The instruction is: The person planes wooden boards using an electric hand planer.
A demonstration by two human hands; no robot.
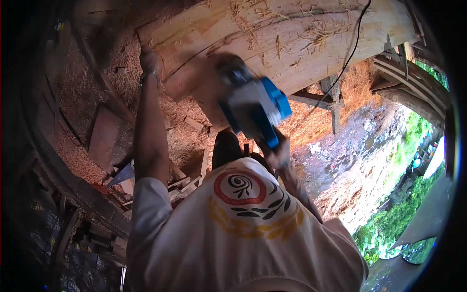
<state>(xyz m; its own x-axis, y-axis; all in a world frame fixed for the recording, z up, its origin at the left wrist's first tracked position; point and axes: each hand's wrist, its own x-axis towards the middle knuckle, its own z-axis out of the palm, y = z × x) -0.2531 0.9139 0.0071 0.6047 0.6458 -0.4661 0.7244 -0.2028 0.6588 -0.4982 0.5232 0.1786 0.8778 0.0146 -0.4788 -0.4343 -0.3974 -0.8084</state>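
Observation:
A blue and grey power tool [255, 107], blurred by motion, is over the near edge of a wide wooden plank [292, 44]. My right hand [276, 152] is wrapped round the tool's rear end. At the plank's left end is my left hand [150, 61], its fingers closed at the board's corner; whether they grip the board is hard to make out. Curled shavings lie on the plank, and dark lines run along its surface. The tool's far end is smeared, so its contact with the wood cannot be made out.
A black cable [351, 56] crosses the plank at the right. Wooden supports [335, 104] stand beneath it. Shavings and offcuts [194, 123] cover the ground. Curved timbers [413, 82] are stacked at the right, and a long beam [82, 194] runs along the left.

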